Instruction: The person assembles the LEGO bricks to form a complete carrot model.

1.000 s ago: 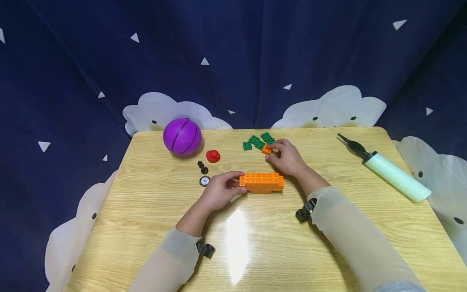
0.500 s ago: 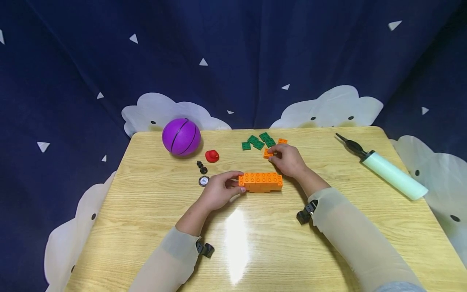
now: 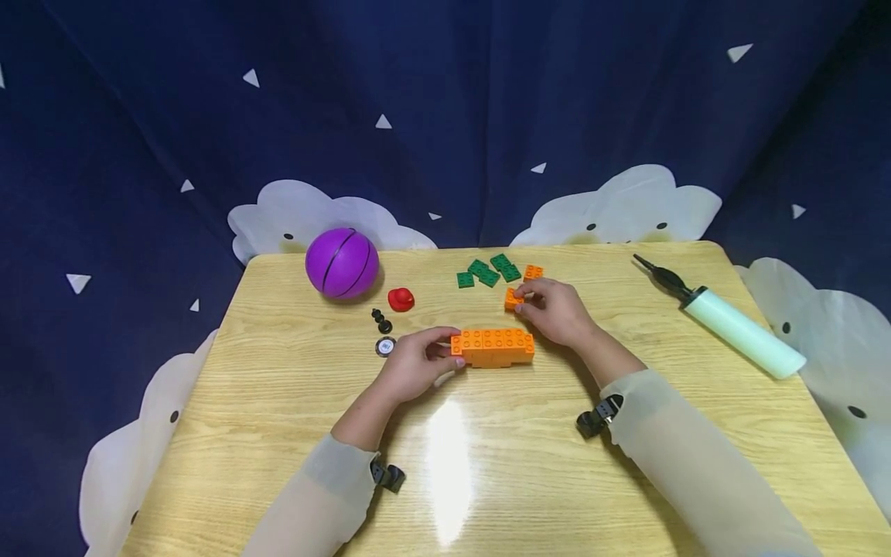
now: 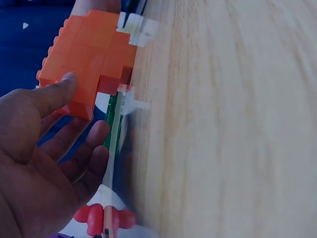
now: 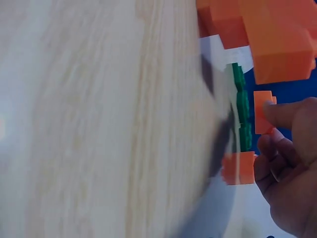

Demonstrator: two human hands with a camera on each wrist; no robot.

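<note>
My left hand (image 3: 412, 365) grips the left end of a long built block of orange toy bricks (image 3: 493, 348), studs upward. Its thumb lies on the front face in the left wrist view, where the orange block (image 4: 81, 59) has a stepped underside. Behind the block's right end, my right hand (image 3: 557, 311) pinches a small orange brick (image 3: 513, 300) between thumb and fingers. That brick (image 5: 262, 113) hangs above the table in the right wrist view. Another small orange brick (image 3: 533, 272) lies just behind the right hand, beside several flat green bricks (image 3: 489, 277).
A purple ball (image 3: 343, 263) stands at the back left. Near it lie a small red hat (image 3: 401, 299), a black chess piece (image 3: 381, 320) and a round black-and-white chip (image 3: 385, 346). A hand pump (image 3: 741, 331) lies at the right of the wooden table (image 3: 529, 464).
My right hand has drawn the small orange brick away from the green bricks, towards the front and right, uncovering the other orange brick. My left hand keeps its grip on the long block.
</note>
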